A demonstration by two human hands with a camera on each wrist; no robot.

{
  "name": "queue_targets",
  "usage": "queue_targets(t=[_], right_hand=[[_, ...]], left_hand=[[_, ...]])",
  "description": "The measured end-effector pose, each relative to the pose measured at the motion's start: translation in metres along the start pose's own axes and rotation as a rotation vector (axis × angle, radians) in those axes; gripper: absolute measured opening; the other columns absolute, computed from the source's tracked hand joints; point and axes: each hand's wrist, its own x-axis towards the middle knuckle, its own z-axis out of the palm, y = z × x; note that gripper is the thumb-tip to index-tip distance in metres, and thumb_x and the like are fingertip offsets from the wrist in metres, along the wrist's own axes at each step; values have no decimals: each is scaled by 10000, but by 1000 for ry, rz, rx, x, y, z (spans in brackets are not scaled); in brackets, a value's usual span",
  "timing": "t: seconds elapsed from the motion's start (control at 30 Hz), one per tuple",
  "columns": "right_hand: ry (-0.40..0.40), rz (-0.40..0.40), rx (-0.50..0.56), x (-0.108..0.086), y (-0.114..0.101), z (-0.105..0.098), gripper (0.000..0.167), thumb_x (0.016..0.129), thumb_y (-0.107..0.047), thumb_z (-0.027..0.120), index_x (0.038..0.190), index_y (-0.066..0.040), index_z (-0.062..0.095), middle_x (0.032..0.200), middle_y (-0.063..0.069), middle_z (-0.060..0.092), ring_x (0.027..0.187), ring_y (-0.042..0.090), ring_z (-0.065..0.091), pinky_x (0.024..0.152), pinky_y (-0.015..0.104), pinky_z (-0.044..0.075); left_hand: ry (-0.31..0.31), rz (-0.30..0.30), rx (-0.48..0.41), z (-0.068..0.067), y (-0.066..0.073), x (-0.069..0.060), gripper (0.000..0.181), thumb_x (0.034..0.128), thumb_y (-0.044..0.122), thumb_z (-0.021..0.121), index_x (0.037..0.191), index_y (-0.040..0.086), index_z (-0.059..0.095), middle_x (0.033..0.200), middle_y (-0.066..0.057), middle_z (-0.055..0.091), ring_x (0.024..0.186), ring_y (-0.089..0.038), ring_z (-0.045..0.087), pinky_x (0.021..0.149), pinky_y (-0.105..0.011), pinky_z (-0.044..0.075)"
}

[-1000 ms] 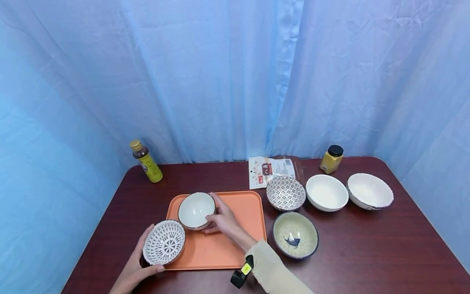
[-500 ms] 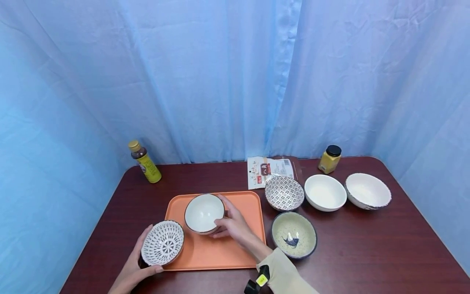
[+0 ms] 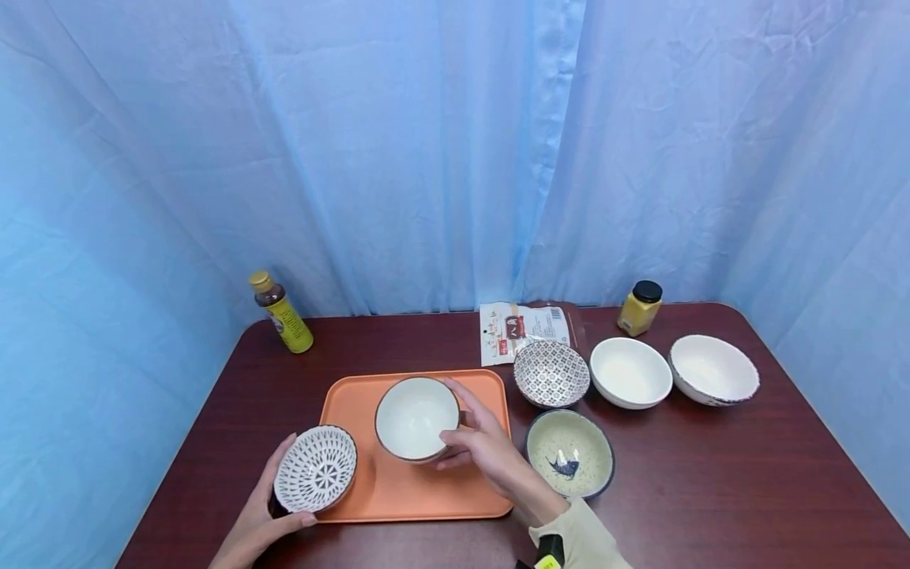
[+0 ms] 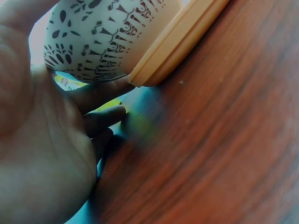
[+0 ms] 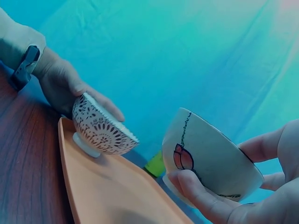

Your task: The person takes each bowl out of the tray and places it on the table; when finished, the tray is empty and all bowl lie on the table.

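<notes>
In the head view my left hand holds a bowl with a dark leaf-like pattern at the left edge of an orange tray. Its thumb lies along the near side and the fingers along the far left. The right wrist view shows that patterned bowl with its foot at the tray. My right hand grips a white bowl with a dark rim by its right side, raised over the tray. A pink flower drawing marks its outer wall in the right wrist view.
Right of the tray are a dotted-pattern bowl, a fish bowl, a plain white bowl and a dark-rimmed bowl. Behind stand a spice packet, a black-lidded jar and a yellow-labelled bottle. Blue curtains surround the table.
My right hand has carried the white bowl rightward over the tray, away from the patterned bowl, and it looks larger now. The left hand and its bowl have stayed in place.
</notes>
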Motion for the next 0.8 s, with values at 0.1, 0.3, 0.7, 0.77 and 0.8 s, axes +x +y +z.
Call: queue_targets(t=[0.1,0.3,0.7,0.77,0.8], right_hand=[[-1,-3,-3,-7,-5,-4,795,906,12,555,1600,-215,239,1437,401,374,836,226,699,720,386,621],[1,-12,-23,-20,-13,-16,789,912,1,564,1601,-207,238,1442,409,381,810,218,713,733,403,620],[9,-24,-32,-44,-23,-47,814,928,1,550,1617,-182,157,1470,436,302,827,219,718,726,402,617],[14,-29,-31,-49,-25,-53,811,936,-4,547,1618,-170,140,1451,434,323,823,218,726,736,410,617],[14,-33,-32,-52,-26,-56,810,942,-8,544,1619,-160,127,1436,431,339,824,216,732,743,412,617]], left_hand=[[0,-3,-5,0,0,0,1167,768,166,825,1622,303,42,1694,-109,84,1498,-356,114,1149,-697,132],[-2,4,3,0,1,1,1165,773,176,828,1623,290,39,1699,-103,75,1502,-356,103,1151,-696,135],[-5,-27,2,-1,3,2,1180,772,186,836,1624,282,25,1702,-110,59,1522,-358,76,1153,-712,123],[-7,-21,0,-1,3,1,1173,775,178,830,1625,275,28,1700,-111,64,1519,-358,83,1150,-708,131],[-7,-19,0,-1,3,1,1170,776,177,828,1625,273,28,1699,-111,67,1517,-357,88,1149,-706,135]])
